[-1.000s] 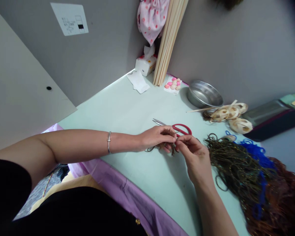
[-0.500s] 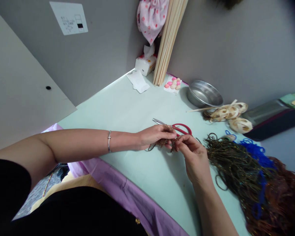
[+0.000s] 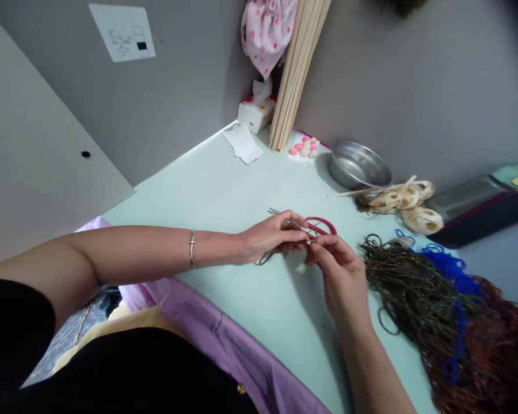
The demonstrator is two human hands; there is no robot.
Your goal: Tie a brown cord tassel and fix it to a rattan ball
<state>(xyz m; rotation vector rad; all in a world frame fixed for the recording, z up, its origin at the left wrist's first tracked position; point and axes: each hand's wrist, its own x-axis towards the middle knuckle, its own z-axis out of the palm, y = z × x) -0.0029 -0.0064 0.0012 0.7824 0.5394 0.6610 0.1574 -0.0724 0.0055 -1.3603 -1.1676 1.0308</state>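
Gripping brown yarn (image 3: 285, 248) mid-frame, our left hand (image 3: 267, 237) should steady it. Our right hand (image 3: 344, 273) pinches its edge.

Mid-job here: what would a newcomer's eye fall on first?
Probably the bright blue yarn, lying among dark strands on the right of the table. Next, the red-handled scissors at the centre, partly hidden by the left hand, which holds a brown fibrous bundle with the right hand close beside. A shiny metal bowl stands farther back.

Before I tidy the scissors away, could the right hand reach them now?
Probably yes: the red-handled scissors lie partly uncovered just beyond the right hand, though that hand touches brown fibres.
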